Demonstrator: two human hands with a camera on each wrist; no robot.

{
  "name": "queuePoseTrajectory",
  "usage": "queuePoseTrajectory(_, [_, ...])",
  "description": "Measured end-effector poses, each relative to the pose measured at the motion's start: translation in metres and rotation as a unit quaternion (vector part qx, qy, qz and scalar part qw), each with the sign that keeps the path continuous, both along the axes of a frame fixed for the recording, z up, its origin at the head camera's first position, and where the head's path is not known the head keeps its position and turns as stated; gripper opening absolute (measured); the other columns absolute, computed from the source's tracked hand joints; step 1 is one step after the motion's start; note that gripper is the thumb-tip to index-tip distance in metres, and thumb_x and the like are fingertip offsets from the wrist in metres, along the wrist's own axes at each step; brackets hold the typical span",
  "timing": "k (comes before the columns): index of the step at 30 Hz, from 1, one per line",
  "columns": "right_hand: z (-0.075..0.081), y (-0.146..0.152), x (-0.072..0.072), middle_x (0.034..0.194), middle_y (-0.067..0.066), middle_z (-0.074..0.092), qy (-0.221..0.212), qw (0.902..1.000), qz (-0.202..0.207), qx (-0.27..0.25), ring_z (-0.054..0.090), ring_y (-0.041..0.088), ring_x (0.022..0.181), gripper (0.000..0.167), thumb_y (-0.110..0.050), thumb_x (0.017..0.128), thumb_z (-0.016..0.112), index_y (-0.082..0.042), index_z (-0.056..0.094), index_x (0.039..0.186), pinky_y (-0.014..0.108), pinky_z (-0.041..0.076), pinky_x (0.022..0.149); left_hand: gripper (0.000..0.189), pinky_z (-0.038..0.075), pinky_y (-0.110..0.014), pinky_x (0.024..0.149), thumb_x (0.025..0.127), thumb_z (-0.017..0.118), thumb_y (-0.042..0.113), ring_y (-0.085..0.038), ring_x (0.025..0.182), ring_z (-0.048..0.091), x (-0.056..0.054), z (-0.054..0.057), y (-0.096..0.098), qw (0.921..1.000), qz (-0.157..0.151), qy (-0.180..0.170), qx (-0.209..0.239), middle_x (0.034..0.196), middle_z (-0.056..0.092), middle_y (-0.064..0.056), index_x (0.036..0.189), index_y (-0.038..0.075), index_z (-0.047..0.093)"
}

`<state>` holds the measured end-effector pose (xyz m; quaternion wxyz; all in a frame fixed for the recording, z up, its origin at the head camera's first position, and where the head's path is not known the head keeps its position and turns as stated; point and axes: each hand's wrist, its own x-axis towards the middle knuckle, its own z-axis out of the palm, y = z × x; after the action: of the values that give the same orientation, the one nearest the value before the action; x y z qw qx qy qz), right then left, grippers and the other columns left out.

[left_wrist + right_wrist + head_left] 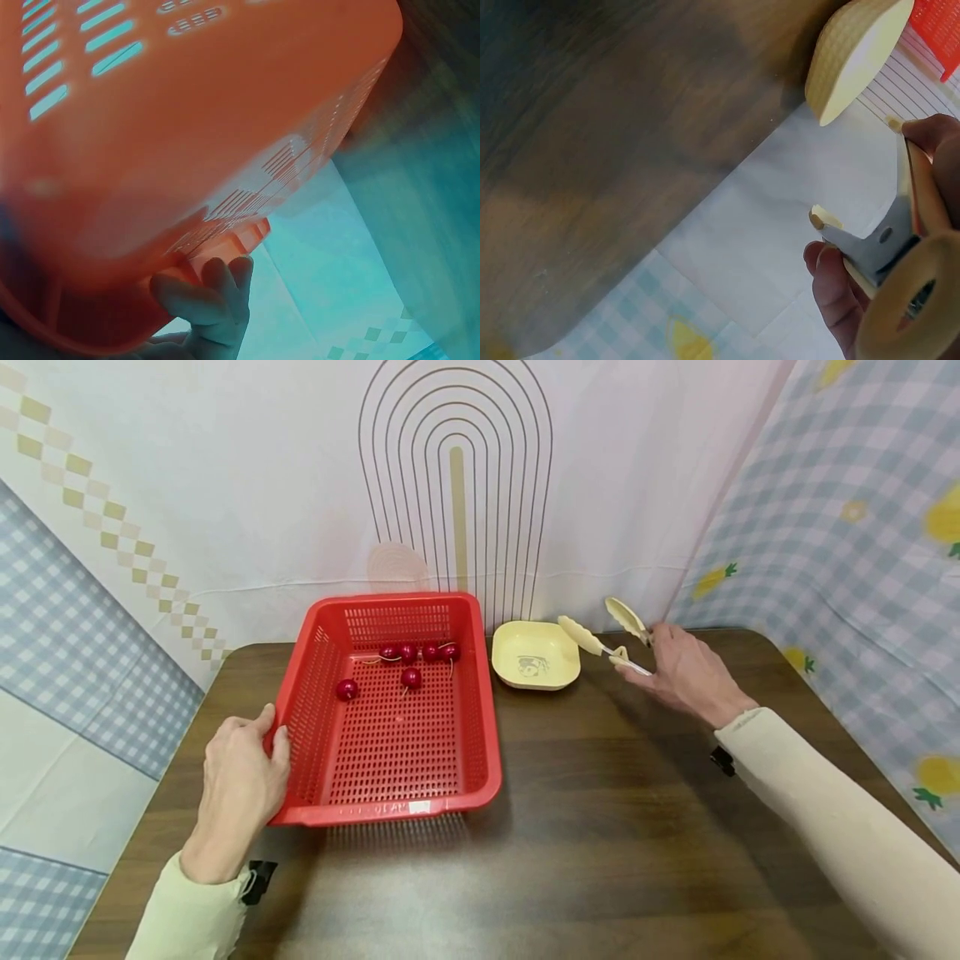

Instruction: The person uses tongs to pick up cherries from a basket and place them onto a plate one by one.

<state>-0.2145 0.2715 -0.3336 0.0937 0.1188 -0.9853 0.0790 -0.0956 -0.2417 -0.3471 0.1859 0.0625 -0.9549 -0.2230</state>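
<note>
My left hand [243, 781] grips the left rim of a red plastic basket [491, 739], fingers curled over its edge. In the left wrist view the perforated basket wall [187, 172] fills most of the picture above my fingers [191, 300]. Several dark red cherries [410, 677] with stems lie inside, mostly toward the far wall. On the right, my right hand [693, 675] holds cream-tipped tongs [581, 634], their jaws spread apart with nothing between them. The right wrist view shows the tongs' metal hinge part [885, 236] between thumb and fingers.
A small pale yellow dish [536, 653] with a printed figure stands just right of the basket, close to the tongs. Behind the brown wooden table [570, 843] hangs a white patterned cloth [285, 485], with a blue checked cloth [840, 543] along the right side.
</note>
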Motion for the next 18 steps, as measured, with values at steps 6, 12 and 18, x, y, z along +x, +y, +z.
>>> queuePoseTrajectory(6, [0.004,-0.002,-0.002,0.085,0.020,0.057,0.004,1.0000,0.008,-0.002,0.057,0.032,0.069,0.062,-0.051,0.093,0.068,0.008,0.053,0.106,0.051,0.052,0.062,0.044,0.049,-0.064,0.077,0.101,0.053,0.015,-0.056,0.093,0.059,0.000,0.000,0.000,0.9998,0.008,-0.016,-0.003,0.112,0.062,-0.035,0.138,-0.008,0.058])
queuePoseTrajectory(12, [0.009,-0.006,-0.003,0.090,0.023,0.061,0.003,0.9998,0.017,-0.008,0.060,0.035,0.074,0.069,-0.051,0.092,0.069,0.011,0.053,0.117,0.053,0.053,0.067,0.042,0.049,-0.065,0.078,0.100,0.054,0.015,-0.056,0.092,0.060,0.001,0.000,0.002,0.9998,0.012,-0.015,0.001,0.111,0.063,-0.032,0.135,-0.009,0.060])
queuePoseTrajectory(18, [0.013,-0.009,-0.005,0.086,0.019,0.058,0.003,0.9996,0.026,-0.008,0.056,0.032,0.073,0.068,-0.052,0.092,0.069,0.010,0.054,0.118,0.050,0.050,0.064,0.042,0.049,-0.065,0.077,0.100,0.054,0.014,-0.056,0.091,0.060,0.001,0.000,0.001,0.9999,0.006,-0.009,-0.003,0.110,0.062,-0.032,0.135,-0.009,0.061])
